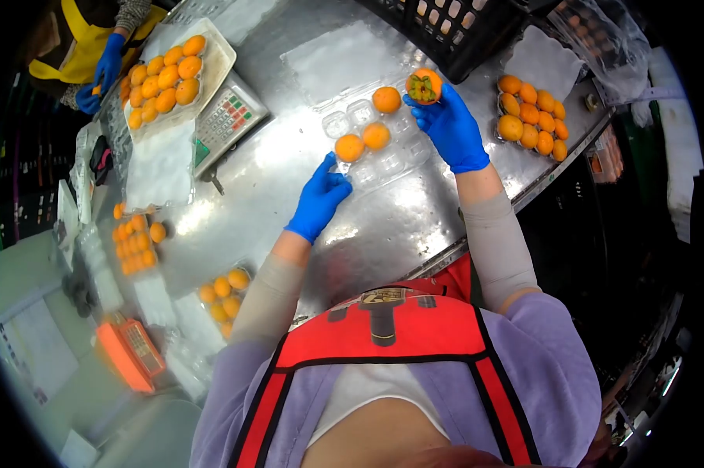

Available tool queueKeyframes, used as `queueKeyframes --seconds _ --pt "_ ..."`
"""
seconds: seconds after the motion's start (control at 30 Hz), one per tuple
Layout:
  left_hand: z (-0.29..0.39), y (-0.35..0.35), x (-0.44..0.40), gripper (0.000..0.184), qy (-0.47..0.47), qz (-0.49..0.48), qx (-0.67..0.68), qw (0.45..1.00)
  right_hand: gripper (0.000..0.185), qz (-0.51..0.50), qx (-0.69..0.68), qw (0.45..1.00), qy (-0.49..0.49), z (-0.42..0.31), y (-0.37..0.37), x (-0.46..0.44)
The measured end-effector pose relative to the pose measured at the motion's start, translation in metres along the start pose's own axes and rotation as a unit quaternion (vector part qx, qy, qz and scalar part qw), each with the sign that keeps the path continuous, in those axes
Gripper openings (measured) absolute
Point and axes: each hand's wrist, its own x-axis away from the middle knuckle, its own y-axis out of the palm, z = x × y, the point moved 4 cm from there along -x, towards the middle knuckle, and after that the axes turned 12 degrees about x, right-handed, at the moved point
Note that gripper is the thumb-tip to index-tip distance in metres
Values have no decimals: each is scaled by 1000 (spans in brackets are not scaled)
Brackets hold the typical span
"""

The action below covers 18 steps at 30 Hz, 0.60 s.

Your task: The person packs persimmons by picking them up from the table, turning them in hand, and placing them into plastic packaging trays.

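Note:
In the head view, my right hand is closed around an orange persimmon, its green calyx facing up. This hand is over the right end of a clear plastic tray with moulded cups. Three persimmons sit in the tray: one near the top, one in the middle and one at the lower left. My left hand is at the tray's lower-left corner, its fingers and thumb on either side of the edge. Both hands wear blue gloves.
A black crate stands at the table's far edge. Filled persimmon trays lie right, left and lower left. Another tray rests on a scale. A co-worker's blue-gloved hand is at upper left.

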Motion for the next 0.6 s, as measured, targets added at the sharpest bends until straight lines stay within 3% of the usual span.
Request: queueKeyframes --seconds 0.07,0.13,0.17,0.23,0.27,0.33,0.37,0.43,0.47,0.53,0.6 --pt "0 2 -7 62 -7 -21 -21 1000 45 13 5 1000 2 -1 2 12" --pt "7 4 -10 58 -16 -58 -170 984 47 52 185 974 -120 -19 14 32" --pt "14 7 -8 58 -15 -57 -172 983 47 50 183 974 -121 -20 18 41" --pt "45 18 -3 57 64 -11 -342 938 56 57 246 939 -233 -29 28 57" --pt "53 24 -1 57 63 -7 -344 937 56 53 243 940 -232 -28 32 62" --pt "72 40 4 59 111 -47 -90 989 65 36 272 916 -293 -29 42 73" --pt "85 50 9 59 112 -42 -94 988 69 35 275 913 -298 -30 48 78" --pt "118 67 23 56 227 -4 -79 971 71 21 280 907 -315 -30 56 86" --pt "124 70 26 56 228 -2 -81 970 72 12 290 898 -331 -30 59 90" --pt "138 78 35 61 343 -22 -144 928 74 15 304 889 -342 -30 62 95" --pt "142 79 39 65 363 -20 -221 905 74 2 342 865 -366 -32 68 101"
